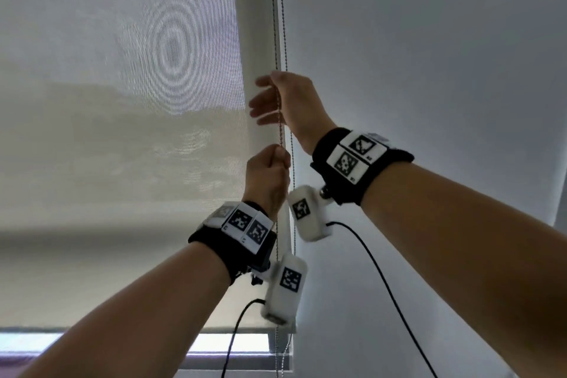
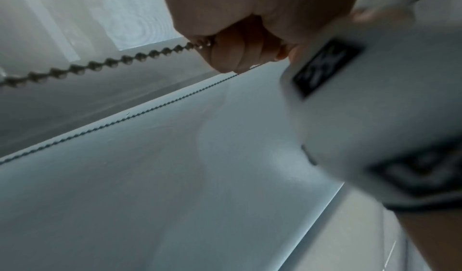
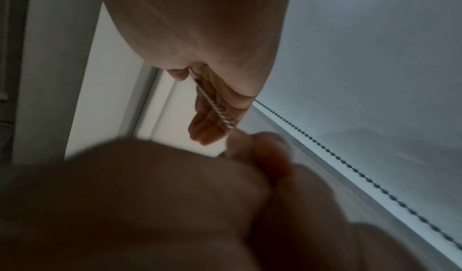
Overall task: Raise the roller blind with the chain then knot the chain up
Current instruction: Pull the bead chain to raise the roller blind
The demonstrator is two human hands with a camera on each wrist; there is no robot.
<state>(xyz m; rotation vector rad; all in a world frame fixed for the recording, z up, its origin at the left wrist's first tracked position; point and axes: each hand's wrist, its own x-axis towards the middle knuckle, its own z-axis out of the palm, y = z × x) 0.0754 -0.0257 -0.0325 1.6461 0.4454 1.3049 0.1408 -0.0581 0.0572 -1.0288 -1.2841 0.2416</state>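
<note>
Hanging at the blind's right edge, a metal bead chain [image 1: 277,40] runs down in two strands. Fisted round the front strand is the left hand [image 1: 268,176]; just above, the right hand [image 1: 283,101] pinches it, other fingers spread. Behind, the mesh roller blind [image 1: 122,101] covers most of the window [image 1: 214,344], white wall [image 1: 429,55] alongside.
</note>
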